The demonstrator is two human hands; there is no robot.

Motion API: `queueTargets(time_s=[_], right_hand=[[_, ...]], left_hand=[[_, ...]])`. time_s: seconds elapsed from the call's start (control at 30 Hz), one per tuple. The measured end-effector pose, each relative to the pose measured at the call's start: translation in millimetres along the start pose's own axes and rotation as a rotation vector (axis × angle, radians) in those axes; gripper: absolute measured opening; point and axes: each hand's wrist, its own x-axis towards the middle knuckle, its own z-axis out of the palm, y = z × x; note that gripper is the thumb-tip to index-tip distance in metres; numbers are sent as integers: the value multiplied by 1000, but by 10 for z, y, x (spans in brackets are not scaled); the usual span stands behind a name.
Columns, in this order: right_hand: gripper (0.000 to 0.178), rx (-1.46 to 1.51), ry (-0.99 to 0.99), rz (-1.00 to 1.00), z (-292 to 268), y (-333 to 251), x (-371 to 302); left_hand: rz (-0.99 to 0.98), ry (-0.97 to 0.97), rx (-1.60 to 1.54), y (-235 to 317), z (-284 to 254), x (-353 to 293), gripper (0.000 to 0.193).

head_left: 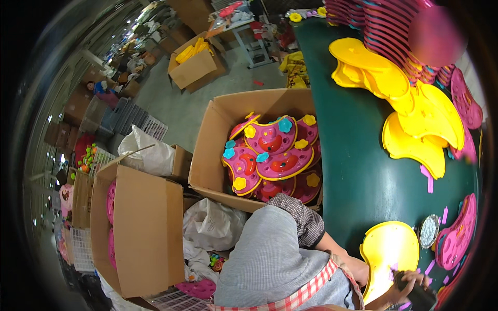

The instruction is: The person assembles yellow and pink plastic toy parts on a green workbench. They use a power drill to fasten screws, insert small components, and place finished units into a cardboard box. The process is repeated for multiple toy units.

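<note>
At the lower right, a yellow curved plastic panel [390, 243] lies on the dark green table, shining under glare. My left hand [359, 270] rests against its left edge; the fingers are hidden there. My right hand [410, 286] is wrapped round a dark electric screwdriver [423, 296], its tip end over the panel's lower part. Close to that tip is a small purple strip [393, 270]. Just right of the panel stands a round dish of small metal pieces [428, 231], probably screws. Beside the dish lies a pink plastic panel [456, 236].
More yellow panels [423, 135] overlap at the table's far right, below tall stacks of pink panels [389, 31]. Left of the table, an open carton [205, 150] holds several pink toy pieces with flowers. Another carton [148, 228] and a white sack [212, 223] stand farther left.
</note>
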Motion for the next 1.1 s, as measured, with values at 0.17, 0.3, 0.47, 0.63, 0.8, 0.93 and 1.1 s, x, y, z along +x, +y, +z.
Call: queueTargets(time_s=[0.17,0.3,0.47,0.63,0.8,0.93,1.1], right_hand=[[20,-145,117,1,311,-138,-443],[29,-185,442,32,692,-94,-444],[48,-601,362,-298,1395,-6,46],[47,-477,340,-378,1410,-134,57],[46,-494,373,-363,1422,-162,47],[47,-567,399,-361,1375,-157,81],[50,-604,399,-355,1384,-151,249]], left_hand=[[-232,-7,206,129,-493,322,17],[-191,60,171,149,-820,400,11],[-214,0,193,214,-915,488,11],[-179,-92,186,309,-1036,745,13],[-133,-113,174,279,-991,844,15],[-100,-76,244,247,-966,877,16],[-77,-66,322,176,-1049,955,17]])
